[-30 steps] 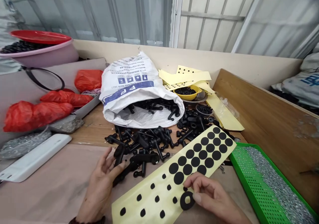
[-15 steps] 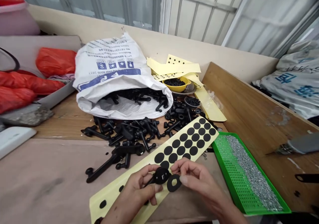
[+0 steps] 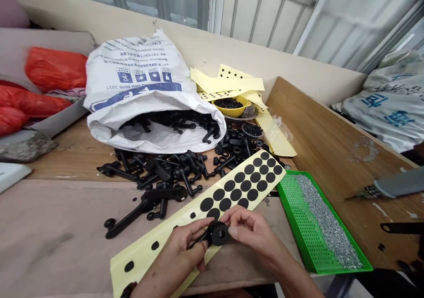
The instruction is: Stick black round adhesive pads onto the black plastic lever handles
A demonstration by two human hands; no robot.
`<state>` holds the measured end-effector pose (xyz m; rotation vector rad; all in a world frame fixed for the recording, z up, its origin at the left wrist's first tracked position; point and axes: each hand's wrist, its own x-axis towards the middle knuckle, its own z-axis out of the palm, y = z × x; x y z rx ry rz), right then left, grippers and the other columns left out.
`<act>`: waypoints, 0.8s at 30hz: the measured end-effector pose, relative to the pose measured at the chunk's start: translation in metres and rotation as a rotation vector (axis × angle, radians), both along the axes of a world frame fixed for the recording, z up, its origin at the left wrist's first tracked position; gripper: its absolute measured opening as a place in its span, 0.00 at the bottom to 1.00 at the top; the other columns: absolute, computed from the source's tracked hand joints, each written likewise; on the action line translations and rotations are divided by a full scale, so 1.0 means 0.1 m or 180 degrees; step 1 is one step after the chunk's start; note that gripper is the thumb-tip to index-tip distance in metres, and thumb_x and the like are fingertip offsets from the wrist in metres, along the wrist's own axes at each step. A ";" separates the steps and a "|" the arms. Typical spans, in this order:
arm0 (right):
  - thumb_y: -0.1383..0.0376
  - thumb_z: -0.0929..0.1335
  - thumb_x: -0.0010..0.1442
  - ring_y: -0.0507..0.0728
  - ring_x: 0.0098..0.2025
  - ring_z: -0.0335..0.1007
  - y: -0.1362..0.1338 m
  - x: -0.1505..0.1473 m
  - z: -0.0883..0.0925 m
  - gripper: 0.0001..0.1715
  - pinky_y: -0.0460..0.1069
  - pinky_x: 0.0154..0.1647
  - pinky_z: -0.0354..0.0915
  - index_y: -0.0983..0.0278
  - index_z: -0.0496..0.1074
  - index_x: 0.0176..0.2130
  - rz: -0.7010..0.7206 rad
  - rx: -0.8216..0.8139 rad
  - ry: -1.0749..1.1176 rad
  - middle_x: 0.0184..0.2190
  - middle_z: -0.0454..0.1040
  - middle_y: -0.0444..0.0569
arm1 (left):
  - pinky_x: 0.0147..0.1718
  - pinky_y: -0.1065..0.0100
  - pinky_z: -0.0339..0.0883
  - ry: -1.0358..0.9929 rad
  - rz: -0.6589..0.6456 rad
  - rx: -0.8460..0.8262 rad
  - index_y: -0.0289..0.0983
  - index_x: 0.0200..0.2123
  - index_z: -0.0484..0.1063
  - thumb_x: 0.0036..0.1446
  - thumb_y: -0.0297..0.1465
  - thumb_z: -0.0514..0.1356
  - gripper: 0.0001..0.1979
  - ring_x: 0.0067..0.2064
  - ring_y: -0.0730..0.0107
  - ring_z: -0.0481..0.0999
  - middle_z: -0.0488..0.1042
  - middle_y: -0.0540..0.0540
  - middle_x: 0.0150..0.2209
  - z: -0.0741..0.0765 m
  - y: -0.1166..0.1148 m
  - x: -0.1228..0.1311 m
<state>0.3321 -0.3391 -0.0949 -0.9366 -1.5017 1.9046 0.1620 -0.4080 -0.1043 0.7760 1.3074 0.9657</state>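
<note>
The left hand (image 3: 180, 249) grips, fingers curled; the right hand (image 3: 250, 231) (also bent-fingered) is just beside, 2 thumbs showing.

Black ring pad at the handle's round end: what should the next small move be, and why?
Probably press the ring pad down with the right hand. The pad appears to lie over the round end of the black handle, its hole showing near the middle; the left hand grips the handle, and the right fingertips are at the pad's edge.
</note>
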 end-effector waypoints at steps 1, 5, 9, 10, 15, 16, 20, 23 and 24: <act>0.57 0.71 0.49 0.55 0.39 0.65 0.00 0.00 0.00 0.15 0.49 0.40 0.62 0.65 0.65 0.24 -0.0008 -0.0003 0.0007 0.37 0.69 0.49 | 0.22 0.72 0.60 0.0032 -0.0017 0.0011 0.28 0.48 0.68 0.43 0.31 0.55 0.26 0.19 0.78 0.65 0.75 0.47 0.31 0.00 0.00 0.00; 0.58 0.71 0.49 0.54 0.38 0.64 0.01 0.00 -0.04 0.15 0.48 0.39 0.61 0.65 0.65 0.24 0.0012 -0.0003 -0.0008 0.37 0.69 0.49 | 0.22 0.72 0.61 0.0094 -0.0084 0.0042 0.29 0.50 0.68 0.42 0.29 0.54 0.28 0.21 0.77 0.66 0.76 0.47 0.32 0.00 -0.01 -0.01; 0.58 0.71 0.49 0.54 0.38 0.64 0.01 -0.01 -0.06 0.14 0.47 0.38 0.61 0.65 0.65 0.24 0.0012 0.0046 -0.0043 0.37 0.68 0.49 | 0.21 0.73 0.60 0.0120 -0.0032 0.0081 0.29 0.50 0.68 0.42 0.30 0.53 0.29 0.21 0.76 0.65 0.76 0.48 0.31 0.03 -0.01 0.02; 0.58 0.71 0.49 0.54 0.37 0.64 0.01 -0.01 -0.06 0.14 0.47 0.38 0.60 0.65 0.65 0.24 0.0013 0.0046 -0.0055 0.37 0.68 0.49 | 0.21 0.73 0.60 0.0142 -0.0007 0.0080 0.29 0.50 0.68 0.42 0.29 0.53 0.29 0.21 0.76 0.65 0.75 0.48 0.30 0.04 -0.01 0.03; 0.60 0.71 0.48 0.54 0.37 0.63 0.01 -0.03 -0.04 0.13 0.47 0.36 0.60 0.64 0.65 0.24 0.0008 0.0049 -0.0128 0.36 0.68 0.49 | 0.22 0.73 0.60 0.0220 -0.0052 0.0051 0.28 0.51 0.68 0.41 0.29 0.52 0.30 0.21 0.76 0.66 0.75 0.48 0.28 0.06 -0.01 0.03; 0.60 0.71 0.48 0.54 0.37 0.63 0.01 -0.03 -0.04 0.13 0.47 0.36 0.60 0.64 0.64 0.24 0.0008 0.0064 -0.0139 0.36 0.67 0.49 | 0.22 0.73 0.60 0.0218 -0.0076 0.0049 0.28 0.51 0.67 0.41 0.29 0.52 0.30 0.22 0.76 0.66 0.75 0.48 0.30 0.06 -0.01 0.02; 0.61 0.70 0.48 0.54 0.37 0.63 0.00 -0.02 -0.04 0.12 0.46 0.36 0.59 0.64 0.64 0.24 0.0023 0.0108 -0.0149 0.36 0.67 0.48 | 0.23 0.72 0.61 0.0206 -0.0208 0.0060 0.28 0.51 0.67 0.42 0.29 0.52 0.30 0.23 0.75 0.67 0.75 0.46 0.33 0.01 -0.01 -0.01; 0.62 0.70 0.48 0.54 0.37 0.62 0.00 -0.03 -0.04 0.11 0.47 0.36 0.59 0.64 0.64 0.24 0.0033 0.0104 -0.0160 0.36 0.67 0.49 | 0.23 0.72 0.62 0.0211 -0.0263 0.0106 0.28 0.51 0.67 0.42 0.29 0.53 0.29 0.23 0.75 0.67 0.75 0.44 0.35 -0.01 -0.02 -0.02; 0.62 0.70 0.48 0.54 0.37 0.62 0.00 -0.03 -0.04 0.11 0.47 0.36 0.59 0.64 0.64 0.24 0.0029 0.0112 -0.0171 0.36 0.67 0.49 | 0.24 0.72 0.62 0.0215 -0.0247 0.0105 0.28 0.51 0.67 0.42 0.29 0.53 0.29 0.23 0.75 0.67 0.75 0.44 0.35 0.00 -0.02 -0.01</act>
